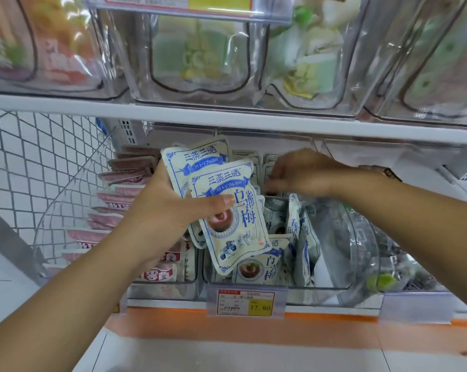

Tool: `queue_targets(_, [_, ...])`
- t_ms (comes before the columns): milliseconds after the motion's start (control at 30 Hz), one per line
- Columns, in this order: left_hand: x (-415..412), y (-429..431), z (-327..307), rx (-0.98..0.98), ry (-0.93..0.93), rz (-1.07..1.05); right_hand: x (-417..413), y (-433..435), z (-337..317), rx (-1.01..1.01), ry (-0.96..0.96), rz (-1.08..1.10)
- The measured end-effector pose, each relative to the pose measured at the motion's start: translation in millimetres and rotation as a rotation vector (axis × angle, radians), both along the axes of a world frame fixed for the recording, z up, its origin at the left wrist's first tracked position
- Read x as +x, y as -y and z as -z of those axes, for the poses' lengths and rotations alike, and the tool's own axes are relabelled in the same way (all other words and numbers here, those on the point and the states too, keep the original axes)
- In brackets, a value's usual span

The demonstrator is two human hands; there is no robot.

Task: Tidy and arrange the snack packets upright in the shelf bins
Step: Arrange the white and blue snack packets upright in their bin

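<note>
My left hand [170,208] grips a small stack of white-and-blue plum snack packets [227,210], held tilted above the middle clear bin [331,287] on the lower shelf. More of the same packets [302,232] stand or lean loosely inside that bin. My right hand [304,174] reaches into the back of the bin, fingers spread and blurred, touching the packets standing at the rear [269,162]; I cannot tell whether it grips one.
A bin of pink-and-white packets [114,197] sits to the left, beside a wire mesh panel [39,170]. A clear bin with dark packets [393,264] is to the right. Upper-shelf clear bins [200,63] hang overhead. A price tag [247,302] reads 17.80.
</note>
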State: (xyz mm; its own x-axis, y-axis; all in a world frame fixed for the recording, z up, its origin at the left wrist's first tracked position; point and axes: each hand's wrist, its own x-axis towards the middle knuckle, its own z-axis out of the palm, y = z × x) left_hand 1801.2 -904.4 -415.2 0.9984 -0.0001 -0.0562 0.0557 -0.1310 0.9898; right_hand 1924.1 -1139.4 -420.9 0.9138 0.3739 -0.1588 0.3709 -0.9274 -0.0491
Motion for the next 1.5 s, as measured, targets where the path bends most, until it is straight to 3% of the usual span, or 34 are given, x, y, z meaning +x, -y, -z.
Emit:
queue_targets(67, [-0.1, 0.4, -0.1, -0.019, 0.003, 0.002, -13.0, -8.9, 2.7, -0.186, -0.188, -0.016])
queue_targets(133, [-1.0, -1.4, -0.1, -0.004, -0.005, 0.007, -16.2, -9.6, -0.6, -0.218, -0.160, 0.031])
queue_targets(267, [-1.6, -5.8, 2.6, 0.037, -0.018, 0.022, -12.4, 11.2, -24.3, 0.126, -0.073, 0.128])
queue_targets(333, [-1.2, -6.1, 3.1, 0.026, -0.023, 0.021, -12.3, 20.9, -31.0, 0.199, -0.081, 0.138])
queue_targets(433, [-1.9, -5.0, 1.8, 0.017, -0.031, 0.015, -14.1, 23.6, -28.7, 0.303, -0.107, 0.086])
queue_targets(533, [-4.5, -4.5, 0.7, -0.014, -0.032, 0.000, -21.2, 20.5, -24.6, 0.507, 0.035, 0.019])
queue_targets(567, [-5.5, -4.2, 0.3, -0.025, -0.031, 0.005, -27.6, 19.4, -23.9, 0.539, 0.126, -0.023])
queue_targets(633, [-6.9, -5.1, 0.1, -0.039, -0.031, 0.020, -42.1, 17.3, -18.4, 0.419, 0.207, -0.233])
queue_targets(667, [-7.0, -6.1, 0.2, -0.047, -0.030, 0.026, -48.7, 16.5, -13.4, 0.325, 0.135, -0.318])
queue_targets(733, [-6.9, -7.5, 1.0, -0.053, -0.031, 0.029, -58.9, 18.5, -11.5, 0.208, -0.221, -0.261])
queue_targets(800, [-6.9, -7.9, 2.0, -0.054, -0.026, 0.032, -61.0, 18.6, -19.4, 0.301, -0.499, -0.148])
queue_targets(867, [-7.5, -8.2, 2.9, -0.055, -0.015, 0.035, -56.5, 16.4, -27.3, 0.382, -0.561, -0.074])
queue_targets(933, [-8.5, -8.5, 3.8, -0.042, -0.010, 0.045, -55.3, 9.9, -27.8, 0.254, -0.437, -0.006])
queue_targets(1000, [-9.7, -9.0, 4.3, -0.032, -0.008, 0.049, -52.2, 1.7, -17.0, -0.056, -0.237, 0.055])
queue_targets(1067, [-10.7, -9.0, 3.6, -0.034, -0.005, 0.043, -54.5, -10.7, -7.8, -0.227, -0.242, 0.098])
queue_targets(1200, [-14.0, -9.9, 1.2, -0.026, -0.009, 0.036, -57.4, -16.0, -11.0, 0.073, -0.286, 0.179])
queue_targets(1367, [-18.7, -10.3, -0.8, -0.025, -0.018, 0.014, -82.1, 9.5, -35.4, 0.585, -0.062, 0.278])
queue_targets(1500, [-18.3, -9.0, -1.2, 0.041, -0.029, 0.012, -76.9, 14.0, -36.2, 0.591, 0.104, 0.302])
